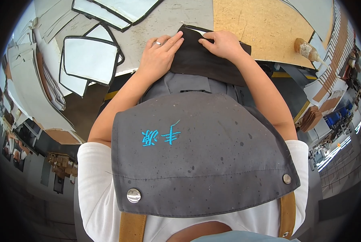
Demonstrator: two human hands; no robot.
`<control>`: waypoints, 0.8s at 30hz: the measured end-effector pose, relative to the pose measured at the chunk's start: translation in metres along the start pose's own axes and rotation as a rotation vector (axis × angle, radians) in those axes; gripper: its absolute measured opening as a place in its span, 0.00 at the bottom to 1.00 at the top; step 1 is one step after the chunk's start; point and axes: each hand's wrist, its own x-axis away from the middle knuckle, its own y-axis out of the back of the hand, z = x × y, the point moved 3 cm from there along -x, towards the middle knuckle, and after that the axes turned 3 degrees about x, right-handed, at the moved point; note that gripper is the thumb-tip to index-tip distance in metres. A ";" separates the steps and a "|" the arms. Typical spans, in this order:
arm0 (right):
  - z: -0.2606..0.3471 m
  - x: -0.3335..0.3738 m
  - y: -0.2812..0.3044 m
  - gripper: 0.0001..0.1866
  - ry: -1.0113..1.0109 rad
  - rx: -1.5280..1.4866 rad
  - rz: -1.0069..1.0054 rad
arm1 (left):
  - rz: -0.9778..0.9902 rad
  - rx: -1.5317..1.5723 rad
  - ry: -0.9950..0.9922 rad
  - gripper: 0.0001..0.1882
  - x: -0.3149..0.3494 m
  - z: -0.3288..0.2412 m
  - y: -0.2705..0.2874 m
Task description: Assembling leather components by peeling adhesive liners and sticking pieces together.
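A black sheet of fabric or leather-like material (202, 60) lies at the table's front edge, its near part hanging over toward my apron. Along its far edge a strip of white (196, 29) shows beneath a black border. My left hand (158, 54), with a ring on one finger, rests on the sheet's left side, fingers stretched out and fingertips at its upper left corner. With thumb and bent fingers, my right hand (221, 43) grips the sheet near its far edge; part of that grip is hidden.
Several white panels with black borders (91, 58) overlap at the left, and more (128, 10) lie at the far left. A glue-smeared bottle with a pale nozzle (305, 49) lies on the tan board (265, 24) at right. Stacked sheets (27, 76) stand at far left.
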 end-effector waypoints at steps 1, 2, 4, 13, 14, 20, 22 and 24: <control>0.000 0.000 0.000 0.16 0.001 -0.004 -0.017 | 0.001 0.010 0.012 0.19 -0.001 0.001 0.001; -0.001 0.001 -0.001 0.16 0.001 -0.009 -0.032 | 0.004 0.020 0.025 0.18 -0.001 0.002 0.001; -0.001 0.002 -0.001 0.16 0.002 -0.006 -0.038 | 0.016 0.049 0.051 0.17 -0.001 0.008 -0.001; -0.004 -0.001 -0.005 0.18 0.046 -0.043 -0.117 | -0.003 0.039 0.012 0.17 -0.011 0.005 0.005; -0.004 0.000 -0.004 0.18 0.044 -0.044 -0.116 | 0.003 0.014 0.017 0.17 -0.011 0.005 0.005; -0.002 0.000 -0.005 0.16 0.009 -0.002 -0.065 | 0.114 -0.171 -0.037 0.17 -0.013 0.002 0.005; -0.001 0.001 -0.004 0.16 0.005 -0.014 -0.053 | 0.147 -0.175 -0.033 0.17 -0.013 0.001 0.007; -0.002 -0.002 -0.003 0.16 -0.002 -0.027 -0.051 | 0.176 -0.184 -0.037 0.18 -0.016 0.004 0.008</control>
